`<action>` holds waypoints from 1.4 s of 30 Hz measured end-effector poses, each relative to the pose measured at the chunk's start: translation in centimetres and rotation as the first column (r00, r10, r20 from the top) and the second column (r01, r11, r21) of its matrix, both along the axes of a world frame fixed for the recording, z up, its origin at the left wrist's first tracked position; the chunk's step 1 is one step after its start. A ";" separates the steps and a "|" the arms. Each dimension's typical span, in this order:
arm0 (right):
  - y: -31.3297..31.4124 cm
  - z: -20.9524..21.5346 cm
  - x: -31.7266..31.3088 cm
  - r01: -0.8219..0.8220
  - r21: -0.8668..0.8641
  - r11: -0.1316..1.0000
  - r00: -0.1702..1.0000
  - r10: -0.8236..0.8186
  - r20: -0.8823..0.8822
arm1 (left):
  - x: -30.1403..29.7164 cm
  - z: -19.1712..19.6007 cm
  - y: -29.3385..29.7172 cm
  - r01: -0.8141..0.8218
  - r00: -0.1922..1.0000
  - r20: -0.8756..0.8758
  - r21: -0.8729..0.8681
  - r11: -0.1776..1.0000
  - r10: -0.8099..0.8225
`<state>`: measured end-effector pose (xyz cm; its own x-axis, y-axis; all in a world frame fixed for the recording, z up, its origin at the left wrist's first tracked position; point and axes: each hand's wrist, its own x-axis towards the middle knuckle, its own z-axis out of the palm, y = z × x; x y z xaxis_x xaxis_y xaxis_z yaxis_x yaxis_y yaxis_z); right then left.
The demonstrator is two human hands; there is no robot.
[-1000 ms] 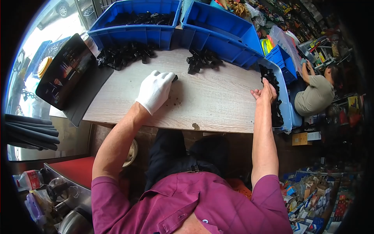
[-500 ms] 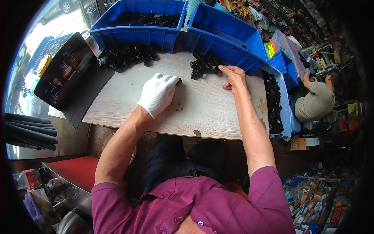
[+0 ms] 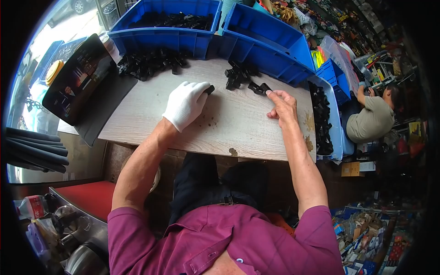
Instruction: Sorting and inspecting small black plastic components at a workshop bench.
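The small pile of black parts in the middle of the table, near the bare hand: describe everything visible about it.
The small pile of black parts lies on the pale wooden table, just in front of the blue bins. The pieces look like dark moulded plastic, blocky and jumbled, overlapping with no order. Two or three stray pieces trail off to the pile's right, and the fingertips of the right hand reach the last of them. The gloved left hand rests apart, covering a separate black piece. Finer shape is too small to tell.

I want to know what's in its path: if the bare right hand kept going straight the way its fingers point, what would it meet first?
The right hand points up-left across the board. Its fingertips already sit at a small black part; just beyond is the loose black pile, then the blue bin. Depth is hard to judge.
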<state>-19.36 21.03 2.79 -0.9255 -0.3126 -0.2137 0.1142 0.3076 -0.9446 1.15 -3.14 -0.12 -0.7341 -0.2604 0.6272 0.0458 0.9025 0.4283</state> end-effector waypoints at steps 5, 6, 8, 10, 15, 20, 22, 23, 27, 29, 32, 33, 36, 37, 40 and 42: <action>1.5 0.3 3.7 -0.168 -0.011 0.986 0.986 0.168 0.010 | 0.0 0.1 0.7 0.068 0.997 -0.051 0.123 0.990 -0.062; 1.7 0.1 4.2 -0.207 0.010 0.978 0.978 0.207 0.012 | 0.0 0.2 1.2 0.101 0.994 -0.049 0.144 0.984 -0.095; 1.4 0.7 5.4 -0.250 0.052 0.967 0.968 0.248 0.039 | -0.2 0.6 2.1 0.154 0.988 -0.048 0.163 0.975 -0.148; 1.2 1.0 5.9 -0.276 0.118 0.954 0.961 0.274 0.037 | -1.0 1.1 3.7 0.196 0.981 -0.041 0.156 0.968 -0.192; 0.8 0.9 6.2 -0.323 0.206 0.924 0.942 0.335 -0.025 | -3.9 0.5 6.2 0.308 0.950 0.030 0.079 0.948 -0.311; 0.6 0.2 6.2 -0.326 0.205 0.923 0.933 0.349 -0.084 | -5.1 0.6 6.0 0.384 0.923 0.056 -0.039 0.922 -0.382; 0.8 0.2 6.4 -0.291 0.232 0.928 0.938 0.325 -0.125 | -5.4 0.8 6.2 0.396 0.911 0.156 -0.067 0.916 -0.382; 0.8 0.3 6.4 -0.299 0.238 0.924 0.935 0.334 -0.121 | -5.5 0.9 6.0 0.410 0.904 0.182 -0.112 0.905 -0.387; 0.7 0.6 6.3 -0.299 0.233 0.925 0.939 0.329 -0.103 | -5.5 0.8 5.8 0.443 0.894 0.129 -0.114 0.889 -0.429; 0.6 0.6 6.4 -0.298 0.228 0.927 0.938 0.328 -0.110 | -5.6 0.2 5.9 0.429 0.903 0.085 -0.108 0.897 -0.422; 0.7 0.2 6.2 -0.303 0.230 0.925 0.935 0.335 -0.115 | -5.8 -0.3 6.1 0.436 0.900 0.040 -0.115 0.892 -0.435; 0.8 0.1 6.1 -0.312 0.233 0.921 0.932 0.344 -0.111 | -5.8 -0.4 6.1 0.455 0.890 0.043 -0.129 0.881 -0.454; 0.8 0.2 6.0 -0.333 0.235 0.913 0.927 0.362 -0.094 | -5.5 -0.5 6.3 0.439 0.898 0.054 -0.152 0.885 -0.436; 0.8 0.3 6.0 -0.336 0.232 0.913 0.927 0.365 -0.092 | -5.2 -0.6 6.3 0.437 0.899 0.057 -0.152 0.887 -0.433; 0.5 0.7 6.1 -0.364 0.252 0.897 0.919 0.390 -0.060 | -4.5 -0.7 6.5 0.400 0.915 0.044 -0.218 0.890 -0.400; 0.2 0.9 6.4 -0.370 0.297 0.880 0.911 0.407 -0.072 | -4.1 -0.7 6.7 0.349 0.936 0.037 -0.233 0.907 -0.351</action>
<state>-12.99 21.18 3.72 -0.7665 -0.5997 -0.2299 -0.1836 0.5476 -0.8163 -2.92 3.57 -0.80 -0.7475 0.1664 0.6431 0.3790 0.9019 0.2071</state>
